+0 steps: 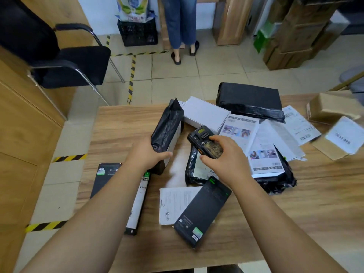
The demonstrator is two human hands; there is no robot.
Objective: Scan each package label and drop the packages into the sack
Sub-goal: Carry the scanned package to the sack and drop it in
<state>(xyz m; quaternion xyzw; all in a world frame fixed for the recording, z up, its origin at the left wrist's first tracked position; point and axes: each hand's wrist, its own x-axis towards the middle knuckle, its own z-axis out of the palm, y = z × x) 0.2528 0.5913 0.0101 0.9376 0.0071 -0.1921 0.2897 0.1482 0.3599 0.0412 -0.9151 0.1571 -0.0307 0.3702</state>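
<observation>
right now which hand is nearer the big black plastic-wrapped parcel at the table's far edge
Right. The right hand, gripping the black handheld scanner, sits just below the parcel; the left hand is farther left.

We see a worktop (pixel 126 123) of wood-grain laminate, smooth with a slight sheen. The package (pixel 167 131) we grip in the left hand (pixel 146 154) is wrapped in glossy, crinkled black plastic film, as is the larger parcel (pixel 250 101) further back. The scanner (pixel 204 141) in our right hand (pixel 226 158) looks like hard black plastic. The flat dark box (pixel 202 211) is matt card, the sheets (pixel 178 203) are plain paper, and the brown carton (pixel 331 108) is dull cardboard.
</observation>
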